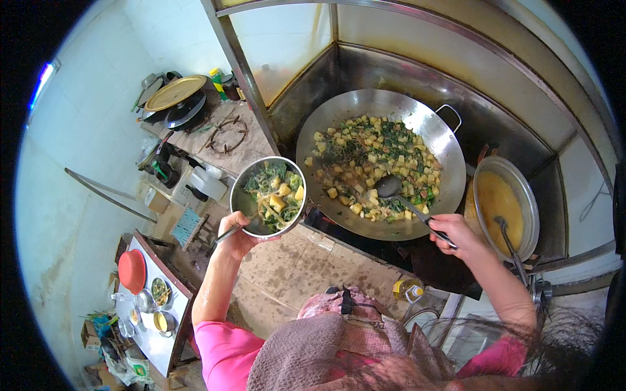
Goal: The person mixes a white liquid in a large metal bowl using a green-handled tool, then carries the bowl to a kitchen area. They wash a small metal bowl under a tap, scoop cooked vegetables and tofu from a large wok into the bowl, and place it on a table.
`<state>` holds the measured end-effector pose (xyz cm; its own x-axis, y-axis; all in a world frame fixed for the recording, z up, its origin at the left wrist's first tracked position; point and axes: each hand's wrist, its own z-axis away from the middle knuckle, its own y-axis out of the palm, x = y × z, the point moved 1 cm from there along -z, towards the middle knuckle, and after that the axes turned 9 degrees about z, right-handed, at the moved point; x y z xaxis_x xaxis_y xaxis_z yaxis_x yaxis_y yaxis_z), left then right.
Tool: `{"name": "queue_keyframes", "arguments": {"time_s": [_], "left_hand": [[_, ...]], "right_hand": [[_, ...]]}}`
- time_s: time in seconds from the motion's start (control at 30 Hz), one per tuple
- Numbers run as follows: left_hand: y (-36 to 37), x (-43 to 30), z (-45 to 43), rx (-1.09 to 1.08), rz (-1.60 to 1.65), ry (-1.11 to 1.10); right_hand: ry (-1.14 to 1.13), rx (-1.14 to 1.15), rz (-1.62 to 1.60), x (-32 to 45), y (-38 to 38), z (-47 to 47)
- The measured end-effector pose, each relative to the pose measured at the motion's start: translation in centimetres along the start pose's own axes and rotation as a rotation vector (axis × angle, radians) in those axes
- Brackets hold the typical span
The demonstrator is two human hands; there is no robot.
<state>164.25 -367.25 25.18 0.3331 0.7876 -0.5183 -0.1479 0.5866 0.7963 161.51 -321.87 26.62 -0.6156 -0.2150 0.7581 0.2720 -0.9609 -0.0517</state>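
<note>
My left hand [238, 238] grips a metal bowl [239, 200] from below and its near side, just left of the wok. Leafy greens and yellow potato chunks [276, 201] partly fill it, and a metal utensil handle [228, 235] sticks out past my fingers. In my right hand [452, 235] is the handle of a ladle [389, 186]. Its dark bowl rests in the food within a large steel wok [337, 226]. Diced potato, greens and small brownish pieces [374, 156] cover the wok's middle.
Right of the wok stands a pot of yellowish liquid [499, 198] with a ladle in it. An oil bottle [408, 290] is on the floor near me. Left are a counter with lids [176, 93] and a table with dishes [161, 337]. A metal frame post [244, 73] rises beside the wok.
</note>
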Motion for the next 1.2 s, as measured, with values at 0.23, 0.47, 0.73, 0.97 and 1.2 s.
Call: {"name": "queue_keyframes", "arguments": {"time_s": [0.23, 0.47, 0.73, 0.97, 1.2], "left_hand": [[-3.2, 0.9, 0.8, -0.058, 0.013, -0.03], [-4.9, 1.4, 1.6, -0.221, -0.078, 0.018], [-4.4, 1.4, 1.9, -0.216, -0.074, 0.004], [-5.1, 1.5, 1.8, -0.244, -0.069, -0.022], [-5.1, 1.4, 1.6, -0.243, -0.069, -0.006]], "right_hand": [[-0.093, -0.024, -0.182, -3.6, 2.8, -3.4], [-0.097, -0.158, -0.103, -3.0, 5.2, -2.1], [-0.094, -0.012, -0.232, -1.4, 5.8, -4.0], [-0.246, 0.071, -0.263, -0.6, 6.9, -7.4], [-0.258, -0.022, -0.203, -2.3, 6.4, -9.1]]}}
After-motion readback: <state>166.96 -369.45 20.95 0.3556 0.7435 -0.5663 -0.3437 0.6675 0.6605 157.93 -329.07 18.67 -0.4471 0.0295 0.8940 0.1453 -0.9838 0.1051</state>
